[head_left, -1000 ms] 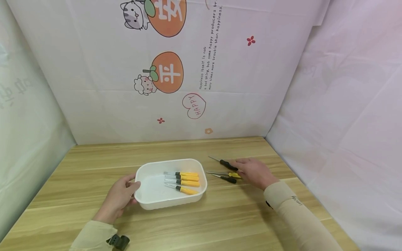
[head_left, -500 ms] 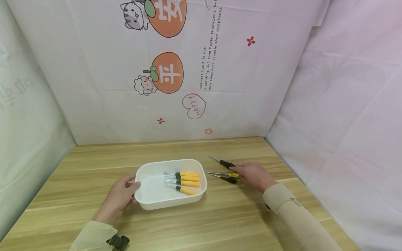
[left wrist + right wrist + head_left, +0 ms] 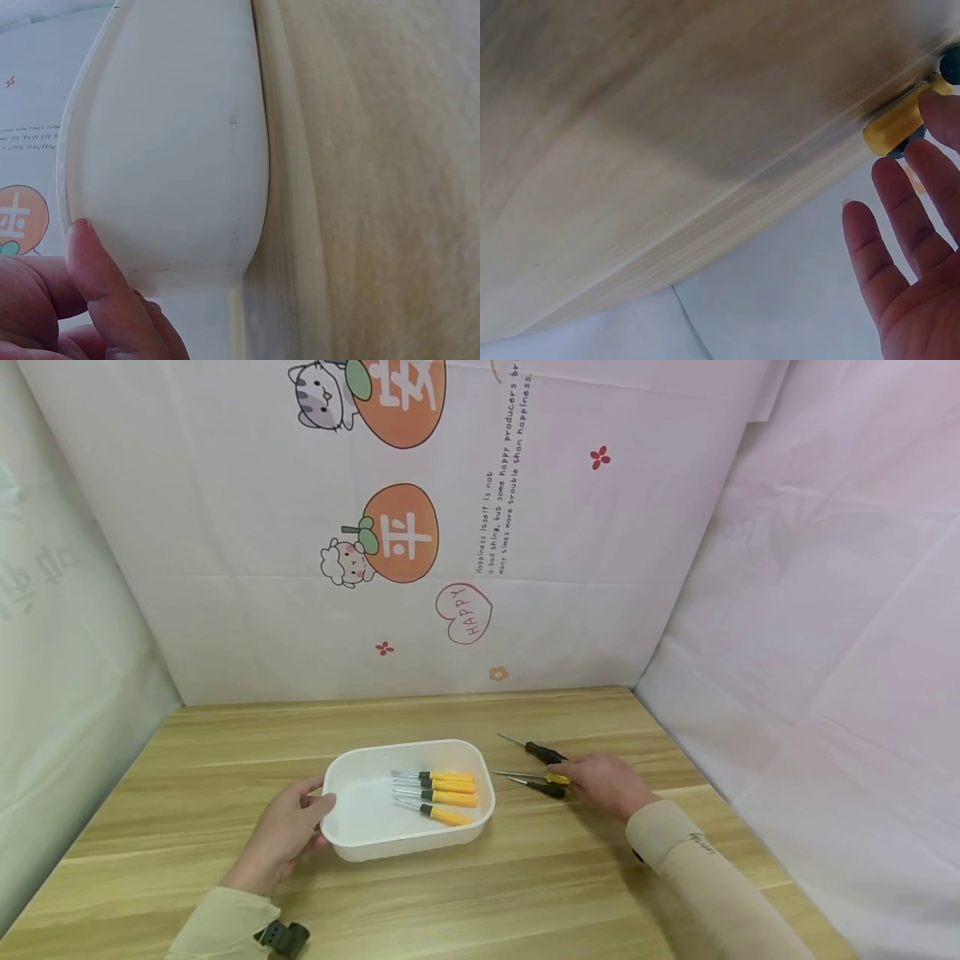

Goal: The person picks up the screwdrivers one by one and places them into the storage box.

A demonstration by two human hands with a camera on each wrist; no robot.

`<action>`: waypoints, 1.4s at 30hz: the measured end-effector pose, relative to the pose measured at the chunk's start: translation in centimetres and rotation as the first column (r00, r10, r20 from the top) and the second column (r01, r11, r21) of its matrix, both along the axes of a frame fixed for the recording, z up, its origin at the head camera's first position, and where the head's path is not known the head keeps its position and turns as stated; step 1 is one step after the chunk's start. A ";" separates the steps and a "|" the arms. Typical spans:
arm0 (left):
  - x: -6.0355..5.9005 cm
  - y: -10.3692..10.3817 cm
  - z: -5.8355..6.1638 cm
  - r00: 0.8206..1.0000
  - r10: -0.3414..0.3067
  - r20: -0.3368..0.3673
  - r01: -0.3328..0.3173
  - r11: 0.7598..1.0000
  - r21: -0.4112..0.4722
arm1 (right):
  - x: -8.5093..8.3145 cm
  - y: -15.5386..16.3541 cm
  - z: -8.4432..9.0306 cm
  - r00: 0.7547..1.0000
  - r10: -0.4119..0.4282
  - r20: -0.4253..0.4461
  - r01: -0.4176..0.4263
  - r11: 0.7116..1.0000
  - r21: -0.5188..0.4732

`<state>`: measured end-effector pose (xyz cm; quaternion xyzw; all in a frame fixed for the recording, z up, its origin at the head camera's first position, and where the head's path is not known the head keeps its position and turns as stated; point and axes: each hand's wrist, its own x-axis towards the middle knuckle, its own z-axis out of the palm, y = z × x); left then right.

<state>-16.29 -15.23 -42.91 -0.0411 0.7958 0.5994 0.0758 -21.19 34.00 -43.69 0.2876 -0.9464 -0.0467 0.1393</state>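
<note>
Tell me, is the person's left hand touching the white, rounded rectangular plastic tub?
Touching. In the head view, the left hand grips the white plastic tub, its thumb lapped over the rim.

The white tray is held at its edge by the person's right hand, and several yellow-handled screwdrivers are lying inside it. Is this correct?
Not quite: the left hand holds the white tray at its edge, as the head view shows. The rest is right: several yellow-handled screwdrivers are lying inside it.
</note>
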 end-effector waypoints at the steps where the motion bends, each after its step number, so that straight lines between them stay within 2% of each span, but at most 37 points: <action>1: 0.0 0.0 0.0 1.000 0.000 0.000 0.000 1.000 0.001 | 0.0 0.0 0.0 1.000 -0.006 0.003 0.006 1.000 0.002; 19: 0.1 -0.1 0.1 1.000 -0.010 0.004 0.010 1.000 0.000 | -0.2 -0.1 -0.5 0.999 -0.042 0.029 0.042 0.999 0.006; 27: 0.0 -0.1 0.1 1.000 -0.009 0.002 0.009 1.000 -0.002 | -0.1 -0.1 -0.4 0.994 -0.091 0.060 0.090 0.995 0.031; 42: 0.0 0.0 0.1 1.000 -0.006 -0.004 0.006 1.000 -0.013 | -0.2 0.0 -0.6 0.995 -0.087 0.056 0.085 0.996 0.035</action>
